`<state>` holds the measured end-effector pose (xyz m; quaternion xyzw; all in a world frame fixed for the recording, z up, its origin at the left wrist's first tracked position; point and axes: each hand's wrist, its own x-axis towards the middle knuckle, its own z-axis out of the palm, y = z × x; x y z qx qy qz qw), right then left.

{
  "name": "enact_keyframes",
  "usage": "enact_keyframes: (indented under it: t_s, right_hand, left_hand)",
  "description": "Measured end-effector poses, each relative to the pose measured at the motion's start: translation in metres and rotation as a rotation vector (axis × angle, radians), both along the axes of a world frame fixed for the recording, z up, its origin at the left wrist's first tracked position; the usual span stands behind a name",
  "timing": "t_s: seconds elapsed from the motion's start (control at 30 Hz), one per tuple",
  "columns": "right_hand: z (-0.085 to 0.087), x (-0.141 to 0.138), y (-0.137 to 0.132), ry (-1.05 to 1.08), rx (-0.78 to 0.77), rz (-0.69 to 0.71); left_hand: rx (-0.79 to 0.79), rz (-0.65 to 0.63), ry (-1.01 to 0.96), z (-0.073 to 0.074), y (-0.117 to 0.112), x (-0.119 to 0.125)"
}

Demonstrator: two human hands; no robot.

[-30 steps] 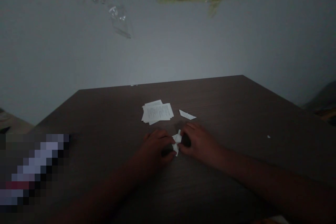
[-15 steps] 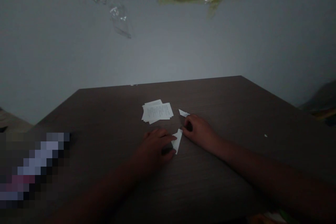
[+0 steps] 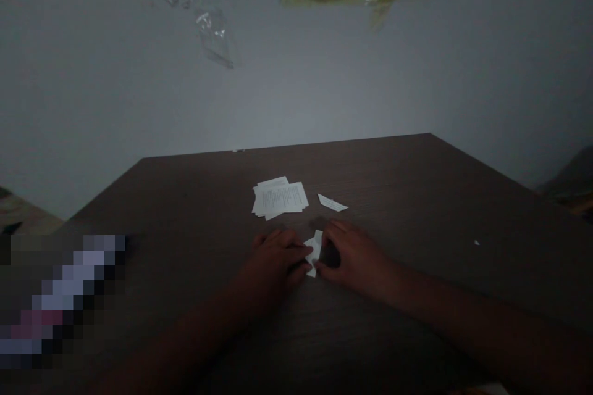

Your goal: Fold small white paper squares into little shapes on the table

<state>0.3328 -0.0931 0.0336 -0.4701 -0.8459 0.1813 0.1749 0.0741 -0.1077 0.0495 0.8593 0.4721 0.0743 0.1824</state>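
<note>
A small folded piece of white paper (image 3: 315,247) lies on the table between my two hands. My left hand (image 3: 280,257) holds its left side, with thumb and forefinger on the paper. From the right, my right hand (image 3: 348,257) has its curled fingers and thumb at the paper's right edge. Just beyond my right hand rests a folded paper strip (image 3: 332,203) with slanted ends and printed lines. A stack of printed paper pieces (image 3: 280,198) sits loosely fanned beyond my left hand.
The brown wooden table (image 3: 194,197) stands against a grey wall (image 3: 296,86) with tape on it. A pixelated object (image 3: 69,290) covers the left edge. A tiny white scrap (image 3: 477,242) lies to the right, and another bit (image 3: 238,150) at the back edge.
My right hand has come nearer to me, down along the right edge of the folded paper. The slanted strip, partly covered before, now shows whole. My left hand has hardly moved.
</note>
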Motion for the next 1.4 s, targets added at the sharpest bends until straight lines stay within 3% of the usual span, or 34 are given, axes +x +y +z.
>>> enact_keyframes:
  t_s: [0.47,0.97,1.4]
  right_hand:
    - [-0.017,-0.007,-0.004,0.1,0.037,0.023]
    - [-0.023,0.005,0.054,0.116,0.033,-0.214]
    - [-0.023,-0.004,0.012,0.062,0.044,0.006]
  left_hand:
    - [0.057,-0.008,0.062,0.007,-0.004,0.001]
    - [0.004,0.02,0.065,0.008,-0.001,0.003]
    - [0.024,0.017,0.062,0.006,-0.001,0.003]
